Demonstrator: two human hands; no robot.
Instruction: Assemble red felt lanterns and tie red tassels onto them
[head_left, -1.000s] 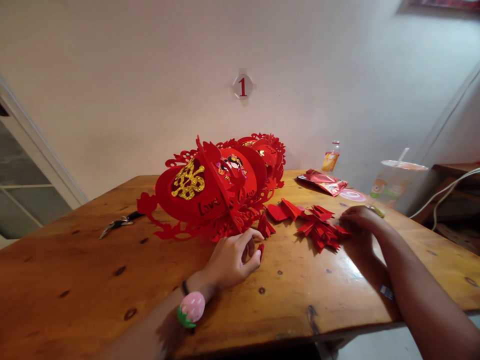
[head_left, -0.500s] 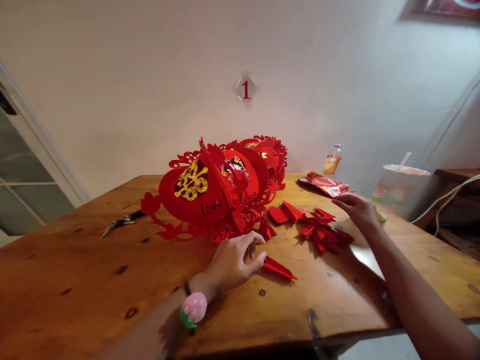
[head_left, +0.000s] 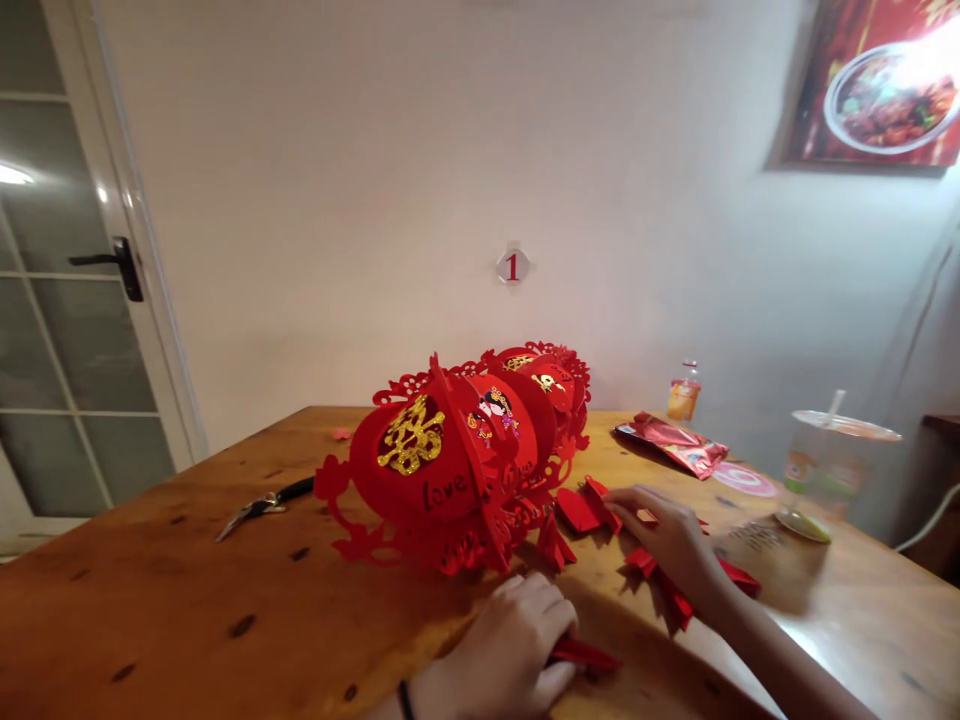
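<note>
Red felt lanterns (head_left: 450, 490) with gold characters and "Love" lettering lie on their sides in the middle of the table. In front of them, my left hand (head_left: 517, 640) is closed around a folded red felt piece (head_left: 585, 655), whose end sticks out to the right. My right hand (head_left: 667, 535) reaches over a pile of red felt pieces (head_left: 679, 605), its fingertips at a red piece (head_left: 600, 498) on the pile's left side. Whether those fingers grip it cannot be made out. Another small red piece (head_left: 555, 545) sits beside the lanterns.
Black-handled pliers (head_left: 262, 508) lie at the left on the wooden table (head_left: 172, 620). Toward the back right are a red wrapper (head_left: 675, 443), an orange drink bottle (head_left: 684, 392), a round pink disc (head_left: 744, 480) and a plastic cup with a straw (head_left: 832, 470).
The view has tilted up. My right hand has moved from beside the wrapper to the red pile. My left hand's fingers have closed on the folded red piece.
</note>
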